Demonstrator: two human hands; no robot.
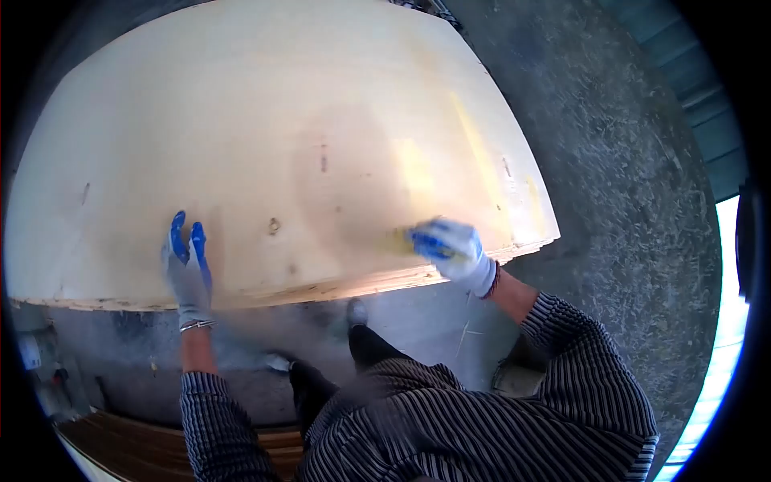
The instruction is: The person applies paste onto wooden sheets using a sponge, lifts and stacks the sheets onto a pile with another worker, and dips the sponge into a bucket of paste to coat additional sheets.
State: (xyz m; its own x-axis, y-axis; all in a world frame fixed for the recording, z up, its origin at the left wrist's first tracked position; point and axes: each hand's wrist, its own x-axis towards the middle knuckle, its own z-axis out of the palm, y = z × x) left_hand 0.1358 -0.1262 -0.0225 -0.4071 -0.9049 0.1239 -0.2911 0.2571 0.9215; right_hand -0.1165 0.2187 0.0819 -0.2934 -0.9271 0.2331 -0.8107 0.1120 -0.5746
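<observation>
A stack of pale plywood sheets (241, 104) lies in front of me, with knots and dark marks on the top sheet. My left hand (189, 261), in a white glove with blue-coated fingers, reaches over the near edge at the left. Its fingers are stretched out and apart, and it holds nothing. Farther right, my right hand (450, 247), gloved alike, is closed low over the sheet near its front edge. Something yellowish shows at its fingertips, too blurred by motion to name.
Grey concrete floor (610, 177) runs along the right side of the stack. My shoes (357, 312) stand close to its near edge. Brown wooden boards (136, 446) lie behind me at the lower left. A bright opening (723, 305) shows at the far right.
</observation>
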